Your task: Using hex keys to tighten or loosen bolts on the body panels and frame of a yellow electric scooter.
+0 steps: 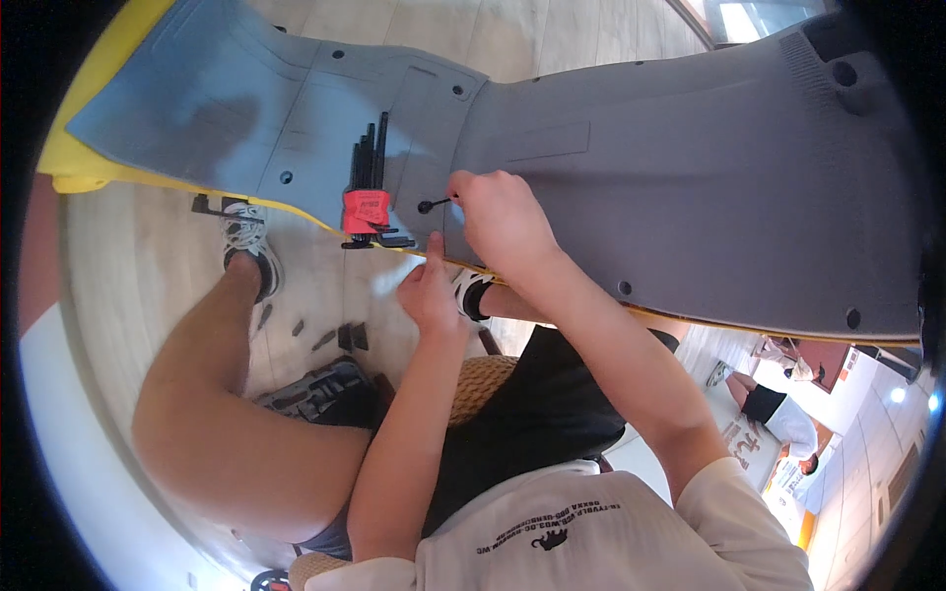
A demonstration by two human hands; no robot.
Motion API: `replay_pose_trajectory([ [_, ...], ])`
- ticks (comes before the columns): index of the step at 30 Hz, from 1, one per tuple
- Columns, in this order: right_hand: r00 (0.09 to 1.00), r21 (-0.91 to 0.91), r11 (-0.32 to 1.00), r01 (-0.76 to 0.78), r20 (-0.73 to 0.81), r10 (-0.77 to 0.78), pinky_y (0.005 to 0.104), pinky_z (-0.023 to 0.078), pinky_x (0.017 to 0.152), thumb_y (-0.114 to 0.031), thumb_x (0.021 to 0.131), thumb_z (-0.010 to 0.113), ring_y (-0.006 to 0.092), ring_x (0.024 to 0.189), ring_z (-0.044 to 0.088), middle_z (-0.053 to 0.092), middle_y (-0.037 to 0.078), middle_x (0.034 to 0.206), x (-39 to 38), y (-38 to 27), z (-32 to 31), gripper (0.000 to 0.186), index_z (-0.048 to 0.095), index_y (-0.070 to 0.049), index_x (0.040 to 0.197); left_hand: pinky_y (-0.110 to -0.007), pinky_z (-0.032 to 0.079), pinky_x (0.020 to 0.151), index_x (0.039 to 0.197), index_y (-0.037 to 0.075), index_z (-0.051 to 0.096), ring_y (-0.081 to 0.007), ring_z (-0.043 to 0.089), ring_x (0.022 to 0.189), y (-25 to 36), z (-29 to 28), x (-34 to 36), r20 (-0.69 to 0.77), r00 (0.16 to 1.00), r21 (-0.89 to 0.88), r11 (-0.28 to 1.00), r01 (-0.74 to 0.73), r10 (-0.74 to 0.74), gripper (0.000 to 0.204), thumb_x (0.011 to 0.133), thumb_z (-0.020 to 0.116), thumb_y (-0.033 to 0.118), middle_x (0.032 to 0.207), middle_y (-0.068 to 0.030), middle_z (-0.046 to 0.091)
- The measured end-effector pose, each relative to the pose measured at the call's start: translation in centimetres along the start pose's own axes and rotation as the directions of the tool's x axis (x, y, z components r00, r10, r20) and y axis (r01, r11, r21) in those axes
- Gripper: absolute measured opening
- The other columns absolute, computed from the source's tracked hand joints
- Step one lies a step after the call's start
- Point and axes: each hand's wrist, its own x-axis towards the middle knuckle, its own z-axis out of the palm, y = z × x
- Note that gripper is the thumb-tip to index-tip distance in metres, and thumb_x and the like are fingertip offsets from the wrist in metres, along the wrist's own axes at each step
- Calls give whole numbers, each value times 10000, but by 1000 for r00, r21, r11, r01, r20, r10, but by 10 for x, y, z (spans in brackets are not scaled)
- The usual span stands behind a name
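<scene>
A large grey moulded panel (690, 197) with a yellow rim lies across in front of me. My right hand (505, 222) is closed on a black hex key (439, 205), its far end at a dark screw hole in the panel. Just below, my left hand (431, 295) has one digit stretched up onto the panel's near edge. Its other fingers are folded, and I see nothing in them. Left of the hex key, a red holder (366, 211) with several black hex keys lies on the panel.
Several more holes dot the panel. Beneath it, a dark tool case (313, 389) and small dark pieces (352, 337) lie on the wood-look floor (128, 266) near my left leg. A woven seat (481, 387) is under me. Another person (788, 424) is at the far right.
</scene>
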Motion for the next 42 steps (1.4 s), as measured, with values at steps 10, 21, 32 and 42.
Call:
replay_pose_trajectory([
  [10, 992, 95, 988, -124, 9, 124, 427, 515, 736, 40, 752, 563, 366, 787, 651, 664, 190, 791, 2, 8, 3, 179, 651, 6, 904, -350, 466, 672, 901, -76, 645, -203, 599, 686, -10, -4, 37, 65, 920, 400, 834, -379, 387, 578, 851, 671, 499, 750, -131, 667],
  [21, 993, 81, 990, 112, -35, -110, 432, 508, 694, -2, 674, 635, 352, 774, 626, 612, 163, 730, -1, -6, -2, 123, 559, 3, 770, -441, 470, 703, 881, -87, 640, -366, 646, 758, -5, -15, 42, 190, 917, 632, 672, -387, 350, 591, 889, 592, 502, 774, -222, 662],
  [32, 955, -107, 949, 296, 13, -296, 409, 514, 692, -76, 673, 654, 331, 743, 630, 617, 160, 733, 7, -18, 4, 148, 548, -15, 755, -468, 491, 694, 900, -45, 645, -409, 649, 821, -8, -16, 35, 178, 863, 613, 632, -473, 473, 574, 866, 593, 525, 831, -231, 674],
  [42, 919, -194, 910, 366, 228, -321, 413, 526, 728, -9, 662, 611, 358, 779, 646, 667, 175, 771, 25, -14, -7, 222, 654, -6, 880, -464, 504, 785, 1017, 12, 659, -380, 655, 931, 18, -24, 20, 186, 936, 709, 619, -338, 298, 664, 865, 496, 637, 950, -194, 694],
])
